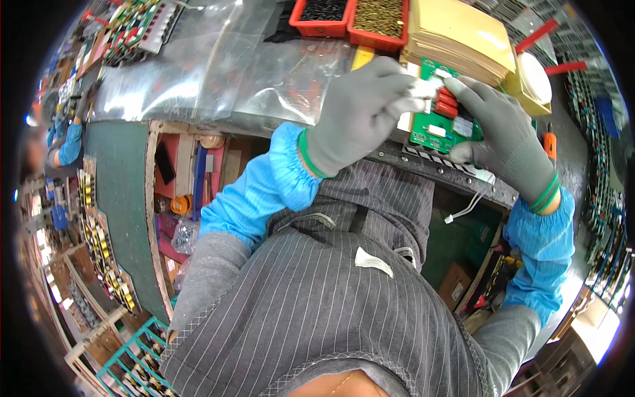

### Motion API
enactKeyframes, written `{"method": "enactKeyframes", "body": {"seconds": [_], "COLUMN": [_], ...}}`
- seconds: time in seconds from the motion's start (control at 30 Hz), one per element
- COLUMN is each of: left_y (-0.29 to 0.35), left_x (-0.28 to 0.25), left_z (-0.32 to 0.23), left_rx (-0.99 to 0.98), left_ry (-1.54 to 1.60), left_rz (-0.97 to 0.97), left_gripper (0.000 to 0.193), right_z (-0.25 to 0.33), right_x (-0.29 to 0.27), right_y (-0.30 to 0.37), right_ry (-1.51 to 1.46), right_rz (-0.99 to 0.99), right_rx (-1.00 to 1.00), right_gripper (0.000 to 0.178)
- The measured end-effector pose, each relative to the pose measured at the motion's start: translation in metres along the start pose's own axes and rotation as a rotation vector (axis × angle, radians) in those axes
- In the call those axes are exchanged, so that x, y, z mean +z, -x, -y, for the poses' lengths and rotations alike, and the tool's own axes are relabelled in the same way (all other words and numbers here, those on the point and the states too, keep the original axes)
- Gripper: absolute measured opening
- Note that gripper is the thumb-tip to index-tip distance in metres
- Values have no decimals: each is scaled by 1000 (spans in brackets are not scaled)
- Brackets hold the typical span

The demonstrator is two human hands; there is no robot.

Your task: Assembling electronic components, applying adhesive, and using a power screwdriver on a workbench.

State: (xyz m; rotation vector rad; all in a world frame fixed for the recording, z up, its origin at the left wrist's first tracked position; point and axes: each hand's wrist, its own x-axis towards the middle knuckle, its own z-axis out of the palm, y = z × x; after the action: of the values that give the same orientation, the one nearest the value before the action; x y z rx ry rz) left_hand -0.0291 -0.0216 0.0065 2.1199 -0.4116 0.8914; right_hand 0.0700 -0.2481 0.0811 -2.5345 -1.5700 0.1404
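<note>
A green circuit board (442, 127) with red block parts and white connectors lies near the bench's front edge. My right hand (504, 135), in a grey glove, grips the board from the right, its fingers on the red parts. My left hand (360, 112), also gloved grey, pinches a small white part (423, 89) at the board's top edge. Both fingertips meet over the board's upper left area. Blue sleeve covers wrap both forearms.
Clear plastic bags (218, 66) cover the bench to the left. Two red bins (350, 20) of small parts stand at the back, next to a stack of tan sheets (460, 36). An orange-handled tool (550, 144) lies right. Racks of boards (106, 258) line the left side.
</note>
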Motion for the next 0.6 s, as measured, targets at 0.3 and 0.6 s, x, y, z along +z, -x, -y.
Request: {"method": "enactKeyframes", "body": {"seconds": [0.3,0.6], "left_y": [-27,-65], "left_x": [6,-28], "left_z": [-16,-2], "left_rx": [-335,-568], "left_ry": [217,221], "left_rz": [207,765], "left_gripper": [27,35], "right_z": [3,-1], "right_x": [6,15], "right_y": [-1,-3], "right_ry": [168,174], "right_rz": [9,1], "right_rx": [40,24], "right_gripper": [94,92]}}
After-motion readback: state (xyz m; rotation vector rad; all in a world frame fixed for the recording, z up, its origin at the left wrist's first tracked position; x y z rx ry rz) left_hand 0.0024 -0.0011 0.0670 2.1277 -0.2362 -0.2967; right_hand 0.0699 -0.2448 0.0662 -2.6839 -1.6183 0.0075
